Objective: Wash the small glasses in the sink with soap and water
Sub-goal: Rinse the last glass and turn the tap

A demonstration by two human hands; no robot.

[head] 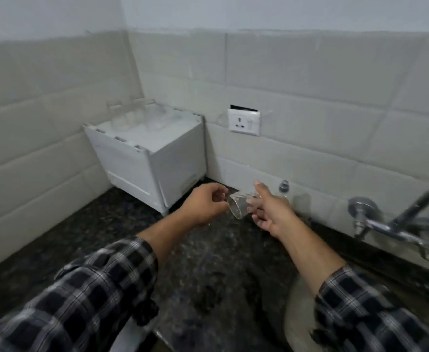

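A small clear glass (pixel 239 204), wet with droplets, lies tilted in the air between my two hands above the dark counter. My left hand (pixel 204 204) pinches its rim end from the left. My right hand (pixel 271 212) holds the other end, thumb pointing up and fingers curled under it. Several more clear glasses (pixel 142 118) stand on top of the white box (pixel 147 158) in the corner. The chrome tap (pixel 398 219) juts from the wall at the right. Part of the pale sink (pixel 297 313) shows under my right forearm.
The dark speckled counter (pixel 203 270) runs from the corner to the sink. A white wall socket (pixel 244 121) sits on the tiled wall beside the box. A small bottle top (pixel 283 186) shows behind my right hand.
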